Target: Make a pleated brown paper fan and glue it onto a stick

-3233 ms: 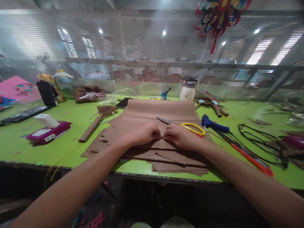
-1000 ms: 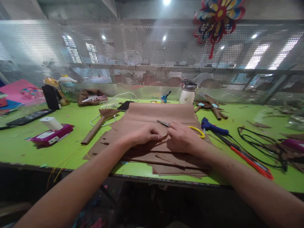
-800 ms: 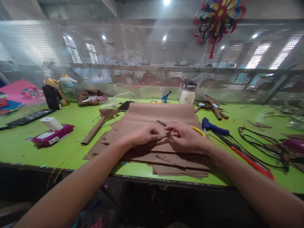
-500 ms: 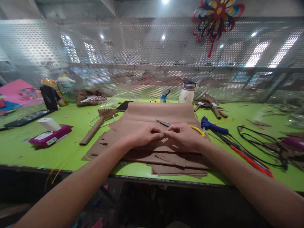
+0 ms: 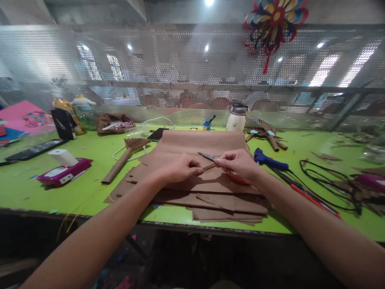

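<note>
My left hand [image 5: 187,167] and my right hand [image 5: 239,163] are close together over a stack of brown paper sheets [image 5: 198,184]. Between their pinched fingertips runs a thin brown paper strip [image 5: 209,166], one end at each hand. A pair of scissors [image 5: 205,155] lies on the paper, its blades pointing left. My right hand is over the scissors and hides part of them; a red handle loop shows below that hand. Behind both hands the top sheet rises in a broad fold or roll.
A pleated brown paper piece [image 5: 122,162] and a purple power strip [image 5: 64,172] lie left. To the right are a blue glue gun [image 5: 272,159], a black cable [image 5: 327,184] and paper scraps. A white bottle [image 5: 237,117] stands before the perforated screen [image 5: 186,68].
My right hand has shifted slightly right and up, away from my left, and the strip now shows between them. The yellow scissor handle is now covered; the red one shows.
</note>
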